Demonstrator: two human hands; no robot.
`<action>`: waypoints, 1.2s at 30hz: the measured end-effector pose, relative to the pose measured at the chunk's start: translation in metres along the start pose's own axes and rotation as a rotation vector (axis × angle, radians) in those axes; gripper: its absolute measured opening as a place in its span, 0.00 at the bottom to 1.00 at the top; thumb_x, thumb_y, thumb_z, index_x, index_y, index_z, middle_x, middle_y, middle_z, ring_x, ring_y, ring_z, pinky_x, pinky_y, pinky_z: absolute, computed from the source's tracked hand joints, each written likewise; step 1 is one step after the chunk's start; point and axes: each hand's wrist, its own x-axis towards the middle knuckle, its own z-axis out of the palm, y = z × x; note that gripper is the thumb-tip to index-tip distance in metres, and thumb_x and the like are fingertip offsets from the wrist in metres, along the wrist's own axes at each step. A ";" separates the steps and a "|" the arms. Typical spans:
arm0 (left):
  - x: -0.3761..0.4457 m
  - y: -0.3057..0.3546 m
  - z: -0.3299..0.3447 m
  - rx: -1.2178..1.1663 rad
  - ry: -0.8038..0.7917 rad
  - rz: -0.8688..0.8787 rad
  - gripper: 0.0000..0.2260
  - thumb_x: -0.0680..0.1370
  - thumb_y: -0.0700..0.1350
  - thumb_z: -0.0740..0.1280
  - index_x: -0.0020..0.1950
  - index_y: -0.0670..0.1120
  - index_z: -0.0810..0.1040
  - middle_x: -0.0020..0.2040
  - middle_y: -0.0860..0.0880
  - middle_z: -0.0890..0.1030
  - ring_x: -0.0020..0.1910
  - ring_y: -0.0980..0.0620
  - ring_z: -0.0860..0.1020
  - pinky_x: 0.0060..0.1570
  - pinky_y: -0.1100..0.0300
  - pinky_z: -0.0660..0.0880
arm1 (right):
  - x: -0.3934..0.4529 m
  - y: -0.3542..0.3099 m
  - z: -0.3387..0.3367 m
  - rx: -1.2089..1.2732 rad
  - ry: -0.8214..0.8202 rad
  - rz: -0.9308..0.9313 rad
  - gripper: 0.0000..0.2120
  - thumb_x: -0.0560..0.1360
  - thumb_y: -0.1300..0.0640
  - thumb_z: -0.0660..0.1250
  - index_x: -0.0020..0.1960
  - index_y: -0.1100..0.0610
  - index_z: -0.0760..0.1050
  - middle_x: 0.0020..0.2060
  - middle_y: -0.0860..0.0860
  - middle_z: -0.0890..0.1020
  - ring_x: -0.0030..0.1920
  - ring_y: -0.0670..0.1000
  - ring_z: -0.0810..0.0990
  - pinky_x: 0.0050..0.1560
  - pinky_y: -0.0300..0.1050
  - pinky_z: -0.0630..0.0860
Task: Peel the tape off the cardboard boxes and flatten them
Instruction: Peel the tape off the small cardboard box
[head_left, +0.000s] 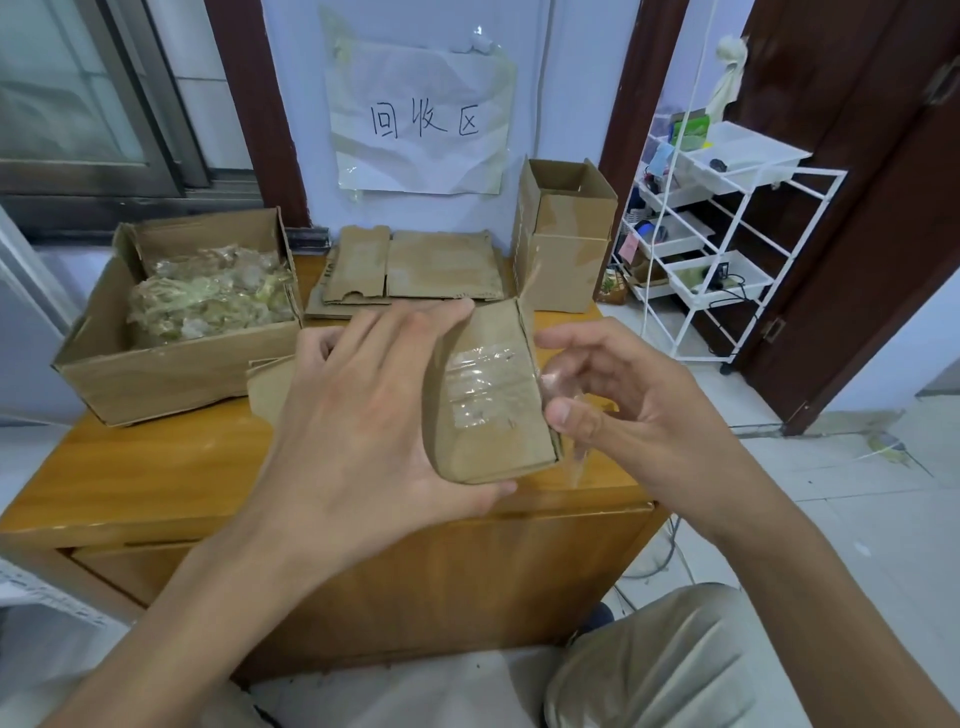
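Cardboard, brown and creased, makes up the small box (488, 395) held above the table's (156, 467) front edge, with a patch of clear tape (480, 387) stuck across its near face. The left hand (363, 415) grips the box, fingers spread over the top and thumb curled under the bottom. The right hand (618, 400) pinches a peeled strip of tape at the box's right edge, thumb pressed against the corner, fingers loosely curled.
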 end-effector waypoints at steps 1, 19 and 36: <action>0.000 0.000 0.000 -0.014 -0.002 0.002 0.51 0.59 0.75 0.71 0.76 0.50 0.68 0.69 0.55 0.75 0.65 0.53 0.73 0.60 0.54 0.62 | 0.001 -0.001 -0.001 0.011 -0.017 0.014 0.21 0.77 0.52 0.74 0.69 0.50 0.75 0.49 0.48 0.82 0.54 0.52 0.82 0.44 0.61 0.83; 0.011 -0.003 -0.003 -0.013 -0.102 0.065 0.50 0.58 0.74 0.71 0.75 0.52 0.67 0.65 0.57 0.75 0.62 0.55 0.74 0.56 0.52 0.65 | 0.002 -0.016 -0.003 -0.669 0.164 -0.344 0.14 0.74 0.53 0.73 0.56 0.45 0.72 0.46 0.41 0.76 0.49 0.49 0.80 0.38 0.54 0.79; 0.028 -0.012 -0.015 0.013 -0.188 0.067 0.51 0.58 0.79 0.67 0.76 0.56 0.65 0.66 0.60 0.73 0.64 0.58 0.71 0.62 0.49 0.67 | 0.007 -0.050 -0.014 -1.127 -0.047 -0.551 0.06 0.81 0.48 0.71 0.46 0.46 0.83 0.46 0.42 0.77 0.36 0.47 0.78 0.27 0.46 0.74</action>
